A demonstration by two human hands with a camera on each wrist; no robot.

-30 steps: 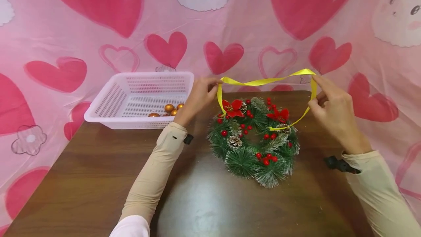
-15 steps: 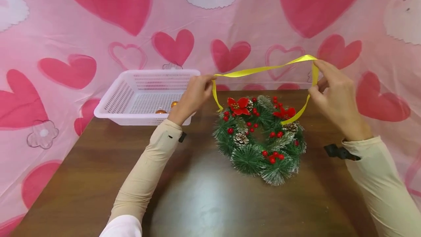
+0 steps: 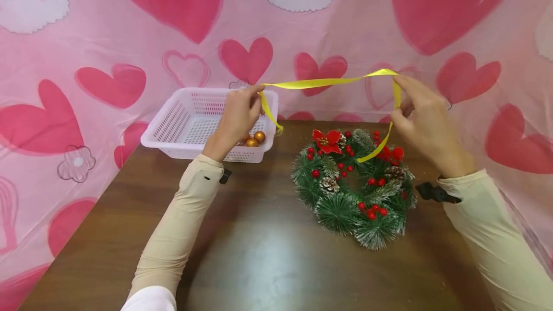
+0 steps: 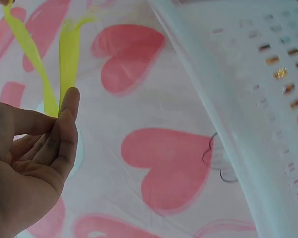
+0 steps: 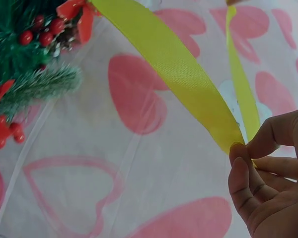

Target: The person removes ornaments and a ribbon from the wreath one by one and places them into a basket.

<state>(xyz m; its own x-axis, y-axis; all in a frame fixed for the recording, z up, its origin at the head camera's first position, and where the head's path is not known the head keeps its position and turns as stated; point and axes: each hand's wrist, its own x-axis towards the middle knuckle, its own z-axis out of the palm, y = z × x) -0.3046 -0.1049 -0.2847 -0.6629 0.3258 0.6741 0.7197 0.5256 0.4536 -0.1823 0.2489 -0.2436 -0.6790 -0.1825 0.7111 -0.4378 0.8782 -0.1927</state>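
A yellow ribbon (image 3: 311, 83) stretches through the air between both hands, with a loose end hanging below each. My left hand (image 3: 238, 115) pinches it between thumb and fingertips, in front of the basket's right side; the left wrist view shows the same pinch on the ribbon (image 4: 68, 64). My right hand (image 3: 425, 121) pinches the other part, above the right side of the wreath (image 3: 339, 212). That wreath lies flat on the table, green with red berries, red flowers and pinecones. In the right wrist view the ribbon (image 5: 181, 74) slants up from the right hand's fingertips.
A white plastic basket (image 3: 173, 145) stands at the back left of the brown wooden table (image 3: 259, 253). Several golden balls (image 3: 259, 137) lie in its right corner, partly behind the left hand. A pink heart-patterned cloth (image 3: 181, 8) hangs behind the table.
Both hands have risen and shifted left relative to the wreath, carrying the ribbon. Its left end has swung off the wreath's edge to beside the basket. The head view has turned slightly left.
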